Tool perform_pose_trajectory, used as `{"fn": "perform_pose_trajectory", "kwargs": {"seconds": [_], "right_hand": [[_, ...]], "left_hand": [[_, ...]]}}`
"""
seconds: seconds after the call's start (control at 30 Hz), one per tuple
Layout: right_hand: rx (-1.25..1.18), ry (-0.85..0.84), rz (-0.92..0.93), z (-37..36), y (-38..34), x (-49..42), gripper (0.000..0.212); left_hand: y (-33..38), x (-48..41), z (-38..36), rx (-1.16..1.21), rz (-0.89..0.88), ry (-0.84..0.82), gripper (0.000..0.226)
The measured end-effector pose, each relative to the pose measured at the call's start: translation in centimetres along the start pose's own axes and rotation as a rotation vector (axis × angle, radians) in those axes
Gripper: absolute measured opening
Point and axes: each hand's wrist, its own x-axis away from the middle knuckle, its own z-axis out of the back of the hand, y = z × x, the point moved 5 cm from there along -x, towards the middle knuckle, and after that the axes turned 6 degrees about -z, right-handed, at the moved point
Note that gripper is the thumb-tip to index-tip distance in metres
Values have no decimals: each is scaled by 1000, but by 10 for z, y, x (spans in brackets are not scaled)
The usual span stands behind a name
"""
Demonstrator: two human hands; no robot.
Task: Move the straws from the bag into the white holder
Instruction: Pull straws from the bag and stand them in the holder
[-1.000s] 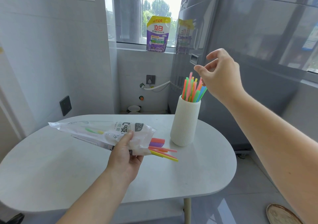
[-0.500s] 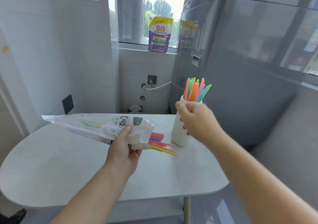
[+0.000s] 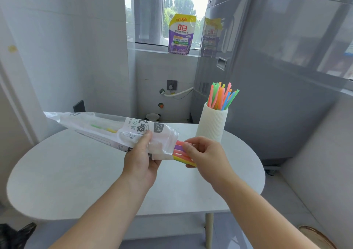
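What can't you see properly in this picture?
- Straws left in the bag: head view, its cloudy printed plastic hides how many.
- Straw tips: covered by the right hand, so which one it pinches is unclear.
- Holder inside: its wall hides the straws' lower ends.
- Left hand palm: turned away.

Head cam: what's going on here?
A person is moving straws from a plastic bag into the white holder on the table. The left hand holds the bag near its open end; the right hand closes on the straws sticking out. The holder already has a bunch standing in it.
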Motion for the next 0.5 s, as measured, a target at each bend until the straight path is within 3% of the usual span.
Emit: {"fn": "perform_pose_trajectory", "kwargs": {"seconds": [0.33,0.5], "right_hand": [[-273,138,-35,41,1,-11,13],[-527,-18,-105,33,7,-12,29]], "left_hand": [[-3,2,5,74,87,47,39],[-8,7,2,69,121,43,40]]}}
